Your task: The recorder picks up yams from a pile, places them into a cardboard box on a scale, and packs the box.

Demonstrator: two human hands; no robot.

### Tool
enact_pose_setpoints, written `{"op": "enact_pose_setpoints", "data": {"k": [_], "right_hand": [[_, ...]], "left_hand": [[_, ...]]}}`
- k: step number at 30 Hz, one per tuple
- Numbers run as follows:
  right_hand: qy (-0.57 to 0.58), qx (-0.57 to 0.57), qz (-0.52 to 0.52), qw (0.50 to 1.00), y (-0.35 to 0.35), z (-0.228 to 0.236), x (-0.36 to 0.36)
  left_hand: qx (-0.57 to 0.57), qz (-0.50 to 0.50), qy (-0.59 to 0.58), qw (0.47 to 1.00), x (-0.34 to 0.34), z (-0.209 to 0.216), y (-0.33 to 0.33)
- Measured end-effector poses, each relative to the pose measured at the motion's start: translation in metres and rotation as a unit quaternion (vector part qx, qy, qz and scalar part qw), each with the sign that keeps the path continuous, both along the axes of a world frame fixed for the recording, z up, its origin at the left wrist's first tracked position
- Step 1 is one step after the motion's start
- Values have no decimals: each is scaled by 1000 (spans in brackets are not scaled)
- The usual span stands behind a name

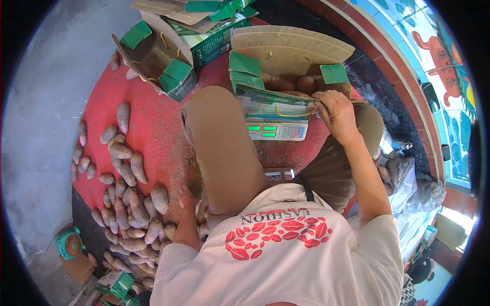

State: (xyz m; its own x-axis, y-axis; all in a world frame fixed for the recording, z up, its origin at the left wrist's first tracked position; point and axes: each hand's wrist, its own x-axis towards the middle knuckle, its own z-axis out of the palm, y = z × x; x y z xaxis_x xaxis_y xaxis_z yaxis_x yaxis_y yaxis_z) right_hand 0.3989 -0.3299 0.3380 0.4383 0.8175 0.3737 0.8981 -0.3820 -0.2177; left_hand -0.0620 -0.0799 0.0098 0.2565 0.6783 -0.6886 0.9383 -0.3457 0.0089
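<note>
My right hand (334, 113) is closed on the front flap of an open green and brown cardboard box (293, 46). A cord handle (293, 113) hangs from that flap. Inside the box lie sweet potatoes (305, 84), partly hidden by the flap. Under the box is a digital scale (277, 130) with lit green displays. My left hand (188, 198) is low beside my left knee, at the edge of a heap of sweet potatoes (138, 209). Its fingers are small and partly hidden, so their grip is unclear.
Another open cardboard box (153, 58) stands at the far left, with more green boxes (217, 41) behind. Loose sweet potatoes (123, 118) are scattered over the red mat (168, 130). At the right are clear plastic bags (403, 178) beside a tiled wall edge. A turquoise round object (70, 244) is at lower left.
</note>
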Motion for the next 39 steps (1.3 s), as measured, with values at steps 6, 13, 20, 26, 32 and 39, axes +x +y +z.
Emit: {"op": "enact_pose_setpoints", "data": {"k": [6, 13, 20, 26, 32, 39], "right_hand": [[0, 17, 19, 1000, 11, 0, 0], [-13, 51, 16, 998, -2, 16, 1], [-50, 101, -92, 989, -27, 25, 26], [-70, 126, -152, 978, -49, 32, 43], [-70, 119, -203, 969, -65, 29, 45], [-64, 114, -187, 974, -53, 19, 51]], "left_hand": [[58, 128, -96, 985, -79, -43, 29], [101, 236, -146, 956, -30, 38, 40], [42, 545, -305, 780, -56, 25, 55], [5, 658, -304, 689, -57, 20, 53], [-50, 535, -225, 813, -68, -21, 52], [-18, 336, -167, 927, -163, -76, 33]]}}
